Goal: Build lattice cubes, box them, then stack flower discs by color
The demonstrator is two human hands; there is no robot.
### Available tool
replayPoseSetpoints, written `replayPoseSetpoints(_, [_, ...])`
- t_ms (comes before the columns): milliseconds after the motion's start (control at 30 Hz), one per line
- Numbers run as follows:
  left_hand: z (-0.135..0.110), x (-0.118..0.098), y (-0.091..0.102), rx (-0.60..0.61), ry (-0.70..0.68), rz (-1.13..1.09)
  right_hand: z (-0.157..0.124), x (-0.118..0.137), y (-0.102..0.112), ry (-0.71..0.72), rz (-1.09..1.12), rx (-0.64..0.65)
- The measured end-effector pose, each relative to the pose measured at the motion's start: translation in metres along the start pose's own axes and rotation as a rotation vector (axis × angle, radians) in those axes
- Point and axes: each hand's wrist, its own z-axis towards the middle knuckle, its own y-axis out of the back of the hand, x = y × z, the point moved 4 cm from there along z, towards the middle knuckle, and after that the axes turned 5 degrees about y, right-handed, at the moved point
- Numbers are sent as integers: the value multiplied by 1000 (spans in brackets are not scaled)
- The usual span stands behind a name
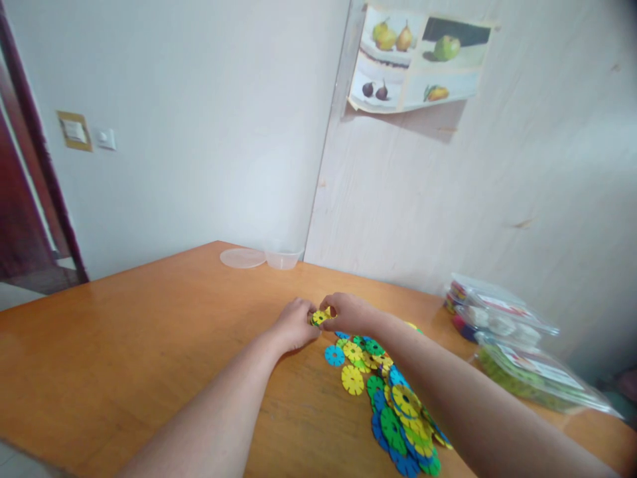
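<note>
Over the table [164, 338], both hands [294, 325] [351, 313] flank a yellow disc [319, 318].

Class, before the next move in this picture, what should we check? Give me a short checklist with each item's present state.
1. Left hand holding the yellow disc: ok.
2. Right hand beside that disc: ok.
3. Right hand's grip firm: cannot tell; the fingers hide the contact.
4. Whole disc pile visible: not ok; the right forearm covers part.
5. Bowl uncovered: ok; the round lid lies beside it.
</note>
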Motion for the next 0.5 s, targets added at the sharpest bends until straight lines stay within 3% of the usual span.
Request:
replayPoseSetpoints(200, [0, 3, -2, -15, -1, -16, -9, -19, 14, -69, -9, -40])
replayPoseSetpoints(500, [-1, 4, -5, -41, -47, -59, -36, -50, 7, -138, -167, 121])
